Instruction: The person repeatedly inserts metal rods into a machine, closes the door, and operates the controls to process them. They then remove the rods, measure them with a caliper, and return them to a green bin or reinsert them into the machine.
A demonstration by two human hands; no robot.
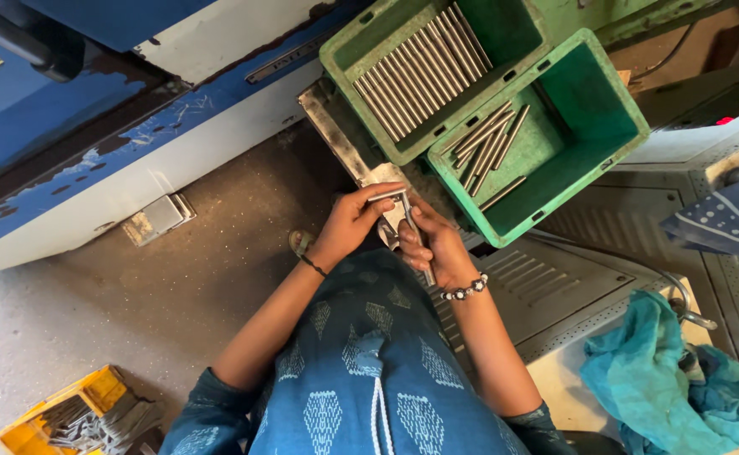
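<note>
Nearest you: blue patterned tunic (pixel 369 379) fills the bottom of the view, both forearms reaching fwd over it.

Your left hand (pixel 348 223) is curled, thumb and fingers pinching a short metal rod (pixel 384 195) lying crosswise at the fingertips. Your right hand (pixel 437 248), beaded bracelet (pixel 464 291) at the wrist, is closed round a longer metal rod (pixel 416 236) running top to bottom, its lower end poking out below the palm. The two rods meet at approx. a right angle just betw. the hands. Both are thin, straight, grey, dull shine. Exact joint where they touch is hard to make out; fingers cover it.

Right of the hands, lower: a teal cloth (pixel 656 379) bunched on a grey machine surface, partly cut off by the frame edge.

Left and below: a yellow bin (pixel 28 430) of small metal parts, cut off at the corner.

Beyond the hands: two green crates. The nearer green crate (pixel 605 109) holds a few loose rods; the farther green crate (pixel 504 29) holds a neat row of them.
</note>
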